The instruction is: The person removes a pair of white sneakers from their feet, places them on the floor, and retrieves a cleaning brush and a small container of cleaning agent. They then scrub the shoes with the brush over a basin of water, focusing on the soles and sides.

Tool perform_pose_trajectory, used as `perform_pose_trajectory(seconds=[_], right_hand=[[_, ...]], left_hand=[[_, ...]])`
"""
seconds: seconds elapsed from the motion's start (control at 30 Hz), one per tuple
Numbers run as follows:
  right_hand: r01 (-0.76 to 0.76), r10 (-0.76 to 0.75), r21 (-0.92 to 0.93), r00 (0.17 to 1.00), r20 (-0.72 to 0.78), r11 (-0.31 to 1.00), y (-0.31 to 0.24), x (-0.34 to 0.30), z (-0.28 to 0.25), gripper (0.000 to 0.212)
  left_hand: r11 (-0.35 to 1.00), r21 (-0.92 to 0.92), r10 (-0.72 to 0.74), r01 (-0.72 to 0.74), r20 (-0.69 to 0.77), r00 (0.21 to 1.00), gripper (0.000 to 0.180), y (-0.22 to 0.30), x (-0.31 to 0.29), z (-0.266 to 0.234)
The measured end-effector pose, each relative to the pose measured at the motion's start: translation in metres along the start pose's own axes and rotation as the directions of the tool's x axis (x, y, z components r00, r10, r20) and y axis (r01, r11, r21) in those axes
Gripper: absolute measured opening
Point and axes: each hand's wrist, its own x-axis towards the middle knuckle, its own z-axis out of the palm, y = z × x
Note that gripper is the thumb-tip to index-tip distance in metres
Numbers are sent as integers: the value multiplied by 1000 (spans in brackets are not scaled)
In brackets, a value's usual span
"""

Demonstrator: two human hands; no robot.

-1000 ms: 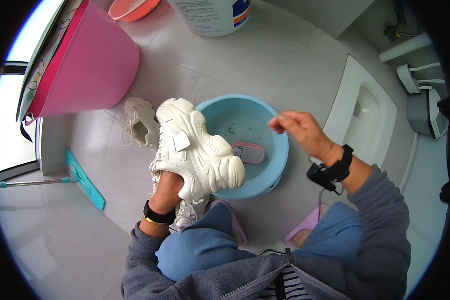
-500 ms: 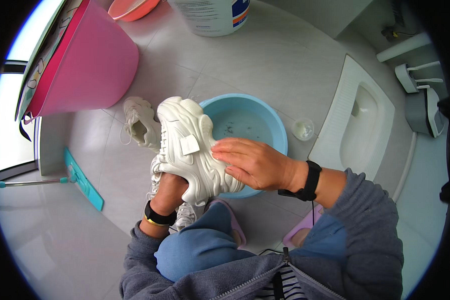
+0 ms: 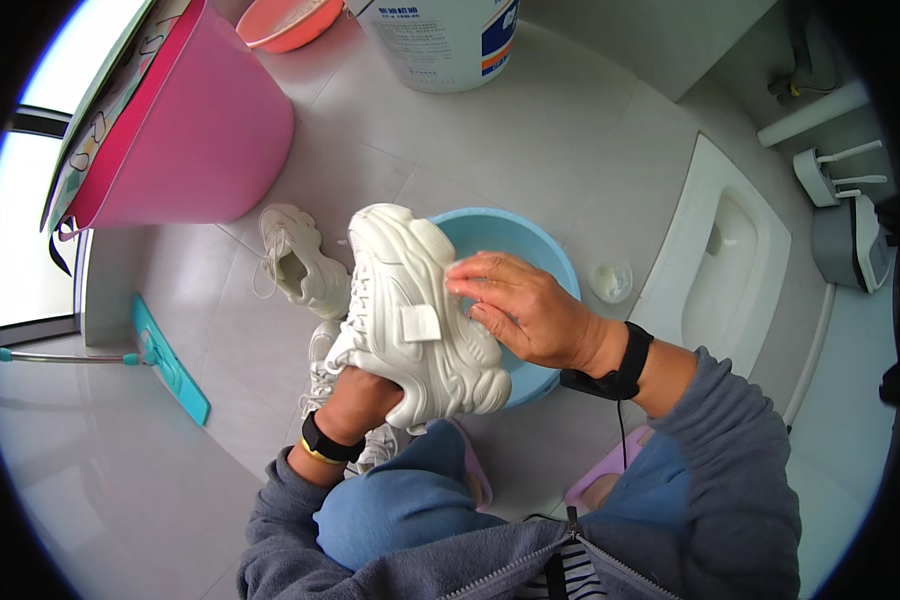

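Note:
A chunky white sneaker [image 3: 385, 280] with a pale square tab on its side is held up in front of me. My left hand [image 3: 362, 402] reaches into its opening and grips it from inside, so most of the fingers are hidden. At the sole edge are the fingertips of my right hand [image 3: 532, 312], drawn together in a pinch; something small and whitish seems to be at them, too unclear to name. Partly behind the shoe stands a light blue basin [image 3: 560, 275] with water in it. Another white sneaker [image 3: 305, 262] rests on the floor to the left.
More white shoes [image 3: 322, 375] lie beside my left wrist. A small clear cup [image 3: 610, 282] stands right of the basin, near a squat toilet [image 3: 690, 260]. At the left are a pink tub [image 3: 205, 140] and a teal flat mop [image 3: 170, 365]. A white bucket [image 3: 430, 50] stands at the back.
The sneaker has shifted slightly right and tilted, with my left hand inside it. My right hand's fingers have moved up along the sole edge, toward the toe, and are bent closer together.

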Motion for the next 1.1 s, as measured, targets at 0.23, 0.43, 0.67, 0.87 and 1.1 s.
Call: perform_pose_trajectory(seconds=[0.23, 0.43, 0.67, 0.87, 1.1], right_hand=[[102, -108, -145, 994, -32, 984, 1, 0, 5, 38], [-201, 242, 414, 969, -49, 888, 7, -15, 9, 35], [-364, 359, 260, 931, 69, 894, -6, -7, 9, 32], [32, -33, -15, 993, -117, 999, 1, 10, 7, 43], [-161, 162, 245, 987, 16, 956, 3, -13, 19, 40]], left_hand=[[983, 182, 18, -24, 35, 999, 51, 6, 0, -1], [972, 224, -75, 72, 8, 997, 51, -5, -6, 1], [961, 271, -66, 49, 52, 997, 50, -1, -6, -2], [971, 226, 79, -79, 9, 997, 55, 9, 8, 0], [958, 288, -7, 8, -4, 1000, 56, -3, -4, -7]])
